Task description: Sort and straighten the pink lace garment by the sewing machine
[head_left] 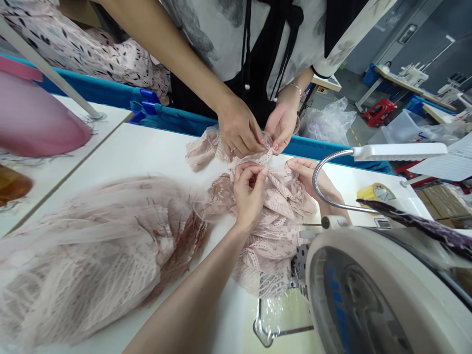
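Note:
A pale pink lace garment (273,231) lies bunched on the white table (147,152). My left hand (250,192) pinches a fold of the lace at its top edge, fingers closed. My right hand (309,173) rests on the lace to the right, partly behind a lamp's gooseneck (320,167), fingers curled on the fabric. Across the table another person's two hands (258,129) pinch the same lace at its far edge.
A big heap of pink tulle and lace (92,255) fills the table's left half. A white sewing machine (379,290) stands at the lower right with its lamp head (398,151) above. A yellow tape roll (374,192) sits beyond. A pink object (37,123) lies at the far left.

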`<state>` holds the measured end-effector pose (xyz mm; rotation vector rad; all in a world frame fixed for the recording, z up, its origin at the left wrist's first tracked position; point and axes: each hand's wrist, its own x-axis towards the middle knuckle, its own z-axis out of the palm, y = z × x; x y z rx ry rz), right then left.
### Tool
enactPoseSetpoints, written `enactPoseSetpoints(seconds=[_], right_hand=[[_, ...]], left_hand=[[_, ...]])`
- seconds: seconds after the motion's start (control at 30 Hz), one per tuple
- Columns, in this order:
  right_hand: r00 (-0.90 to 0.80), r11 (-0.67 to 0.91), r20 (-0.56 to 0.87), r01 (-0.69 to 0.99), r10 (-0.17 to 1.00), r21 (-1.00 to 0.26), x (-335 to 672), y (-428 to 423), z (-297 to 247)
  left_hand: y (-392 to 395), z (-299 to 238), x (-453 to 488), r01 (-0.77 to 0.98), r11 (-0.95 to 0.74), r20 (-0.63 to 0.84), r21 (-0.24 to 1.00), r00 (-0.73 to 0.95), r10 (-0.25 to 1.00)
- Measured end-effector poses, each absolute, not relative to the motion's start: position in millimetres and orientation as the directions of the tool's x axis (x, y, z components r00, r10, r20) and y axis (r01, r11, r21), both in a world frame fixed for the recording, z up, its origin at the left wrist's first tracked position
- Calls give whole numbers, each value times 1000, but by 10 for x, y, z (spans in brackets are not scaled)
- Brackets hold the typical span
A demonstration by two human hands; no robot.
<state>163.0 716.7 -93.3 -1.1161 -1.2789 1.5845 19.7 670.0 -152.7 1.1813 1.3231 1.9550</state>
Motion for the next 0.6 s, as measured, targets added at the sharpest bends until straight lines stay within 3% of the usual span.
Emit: enactPoseSetpoints(seconds=[0.6], right_hand=[[-311, -120, -95, -63, 946, -991, 1652, 7209, -984]], left_hand=[[6689, -1518, 193, 65, -390, 370, 919, -490, 790]])
